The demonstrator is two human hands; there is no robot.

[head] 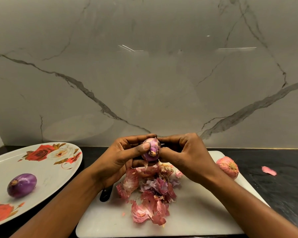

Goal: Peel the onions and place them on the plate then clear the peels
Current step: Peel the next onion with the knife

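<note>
My left hand (122, 157) grips a partly peeled purple onion (151, 149) above the white cutting board (205, 215). My right hand (184, 152) pinches a flake of skin at the onion's right side. A peeled purple onion (21, 185) lies on the white plate with red roses (46, 162) at the left. An unpeeled pink onion (228, 166) sits at the board's right edge. A heap of pink peels (150, 191) lies on the board below my hands.
A black knife handle (105, 194) shows on the board under my left wrist. One loose peel (268, 170) lies on the dark counter (282, 182) to the right. A marble wall (144, 74) rises directly behind the counter.
</note>
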